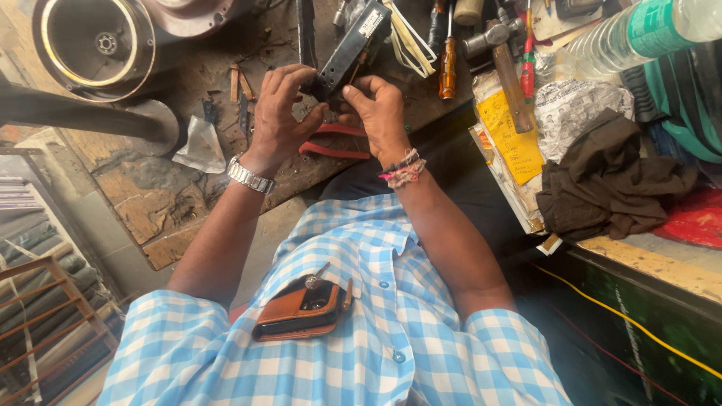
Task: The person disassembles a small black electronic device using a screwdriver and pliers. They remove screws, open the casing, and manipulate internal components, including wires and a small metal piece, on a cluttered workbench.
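Up close, both hands meet on one long black metal part [347,51], a box-like bar that slants up and away from the person over the worn workbench [150,195]. The left hand [280,119] wears one metal wristwatch [250,177]; its fingers [289,81] curl over the bar's near end, with the thumb pressed in from the side. The right hand [378,114] carries a bunch of coloured thread bands [404,171] at the wrist, and its thumb and forefinger pinch the same near end from the other side. Whether a small piece sits between those fingertips cannot be told.

Just under the hands lies one pair of red-handled pliers [331,143], its two handles showing. Beyond the bar stand two screwdrivers: one with an amber handle [447,69], one with a red handle [529,69]. One hammer [502,54] lies beside them over a yellow paper [513,143]. One clear plastic bottle [639,31] lies at the far right, near one dark brown cloth [609,179]. One round metal motor housing [94,45] sits at the far left. In the pocket of the blue checked shirt [376,331] sits one phone in a brown case [301,310].
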